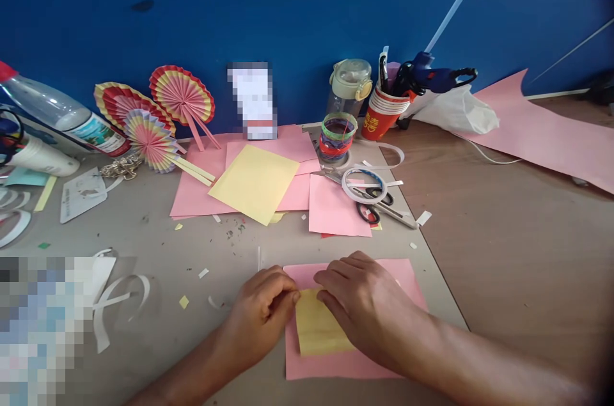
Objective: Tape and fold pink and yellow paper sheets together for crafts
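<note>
A yellow sheet of paper (316, 329) lies over a larger pink sheet (307, 367) at the table's near edge. My left hand (263, 304) is closed, its thumb and forefinger pinching the yellow paper's upper left corner. Across the right part of that paper lies my right hand (369, 304), closed, with thumb and fingers together at its top edge. The hand and wrist hide the paper's right side.
Pink sheets (192, 195) and a yellow square (256, 182) lie behind. Scissors (368, 213), a tape roll (364, 185) and a utility knife (400, 215) sit right. Paper fans (182, 96), a phone (254, 99), a bottle (352, 77) and red cups (384, 113) line the blue partition.
</note>
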Motion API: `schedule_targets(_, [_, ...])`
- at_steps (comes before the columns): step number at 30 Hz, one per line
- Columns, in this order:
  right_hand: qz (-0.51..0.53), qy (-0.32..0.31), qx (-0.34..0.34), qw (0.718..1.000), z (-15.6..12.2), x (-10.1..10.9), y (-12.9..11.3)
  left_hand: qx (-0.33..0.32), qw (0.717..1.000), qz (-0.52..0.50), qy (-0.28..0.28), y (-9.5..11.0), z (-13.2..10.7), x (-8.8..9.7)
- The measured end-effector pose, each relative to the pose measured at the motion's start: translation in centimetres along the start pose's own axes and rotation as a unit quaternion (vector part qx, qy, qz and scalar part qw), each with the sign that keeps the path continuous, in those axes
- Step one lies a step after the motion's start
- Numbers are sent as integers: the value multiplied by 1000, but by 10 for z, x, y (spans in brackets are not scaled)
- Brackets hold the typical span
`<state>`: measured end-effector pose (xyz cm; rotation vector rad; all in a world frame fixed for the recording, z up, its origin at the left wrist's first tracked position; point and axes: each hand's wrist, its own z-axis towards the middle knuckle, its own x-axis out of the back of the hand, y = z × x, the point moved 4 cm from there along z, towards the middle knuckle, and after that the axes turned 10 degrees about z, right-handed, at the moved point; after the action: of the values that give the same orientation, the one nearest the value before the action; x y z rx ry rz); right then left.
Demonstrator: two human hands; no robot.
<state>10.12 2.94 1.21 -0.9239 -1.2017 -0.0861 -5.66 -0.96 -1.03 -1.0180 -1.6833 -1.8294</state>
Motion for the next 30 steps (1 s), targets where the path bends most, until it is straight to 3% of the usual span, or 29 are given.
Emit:
schedule_targets(7, [-8, -60, 18, 998, 8, -14, -1, -20, 1000, -9, 5, -4, -3, 1])
schedule_targets(15, [30, -81, -4, 996, 18, -19, 8, -46, 997, 41, 36, -12, -4, 7])
schedule_targets(24, [12, -59, 10, 998, 30, -17, 16, -115, 968, 222, 38, -14, -12, 2])
schedule_targets(30, [39, -34, 35, 998, 33, -23, 18, -124, 960, 252, 7, -13, -15, -1])
